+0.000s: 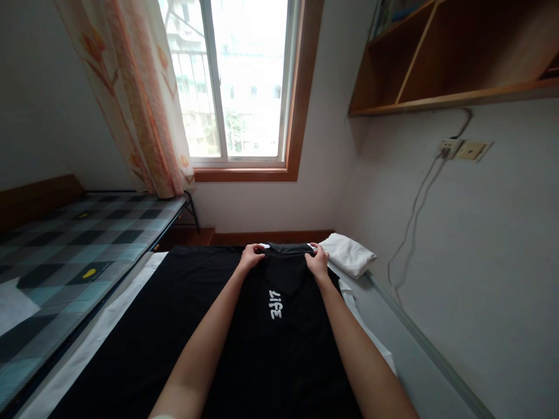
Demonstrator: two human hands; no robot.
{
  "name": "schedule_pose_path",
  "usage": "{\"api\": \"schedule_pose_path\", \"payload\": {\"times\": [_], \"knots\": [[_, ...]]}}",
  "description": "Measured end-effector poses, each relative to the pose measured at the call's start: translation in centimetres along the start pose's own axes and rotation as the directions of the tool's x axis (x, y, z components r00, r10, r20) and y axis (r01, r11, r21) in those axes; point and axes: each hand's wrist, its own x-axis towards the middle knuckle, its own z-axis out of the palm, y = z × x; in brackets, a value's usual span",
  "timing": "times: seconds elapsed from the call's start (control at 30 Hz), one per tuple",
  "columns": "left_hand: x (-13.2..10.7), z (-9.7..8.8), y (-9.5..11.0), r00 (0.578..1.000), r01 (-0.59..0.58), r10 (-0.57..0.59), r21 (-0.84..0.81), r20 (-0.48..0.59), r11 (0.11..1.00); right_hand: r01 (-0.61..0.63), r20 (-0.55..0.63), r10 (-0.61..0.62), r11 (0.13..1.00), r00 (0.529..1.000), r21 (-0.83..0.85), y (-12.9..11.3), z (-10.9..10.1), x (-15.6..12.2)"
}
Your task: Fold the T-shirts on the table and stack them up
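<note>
A black garment (288,355) with white "Life" lettering lies spread flat in front of me, its printed word running sideways. At its far edge, my left hand (251,258) pinches the black fabric between thumb and fingers. My right hand (318,262) grips the same edge a short way to the right. Between the two hands a strip of dark fabric (288,248) is turned over, with bits of white showing beside the fingertips. White cloth (367,326) shows from under the garment on the right.
A folded white cloth (349,255) lies just beyond my right hand, by the wall. To the left stands a bed with a checked mattress (109,233). A curtain (140,99) hangs beside the window. A wooden shelf (458,96) and a socket with a cord (413,215) are on the right wall.
</note>
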Motion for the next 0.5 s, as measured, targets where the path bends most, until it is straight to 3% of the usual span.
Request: {"api": "schedule_pose_path", "payload": {"times": [0.27, 0.5], "knots": [[0.2, 0.5, 0.0, 0.996, -0.002, -0.002, -0.036, -0.093, 0.999, 0.079, -0.040, -0.072, 0.972, 0.997, 0.223, 1.7, 0.3, 1.0], [-0.3, 0.8, 0.3, 0.994, 0.001, 0.012, 0.114, -0.108, 0.993, 0.116, -0.136, -0.073, 0.932, 0.988, 0.342, 2.7, 1.0, 1.2]]}}
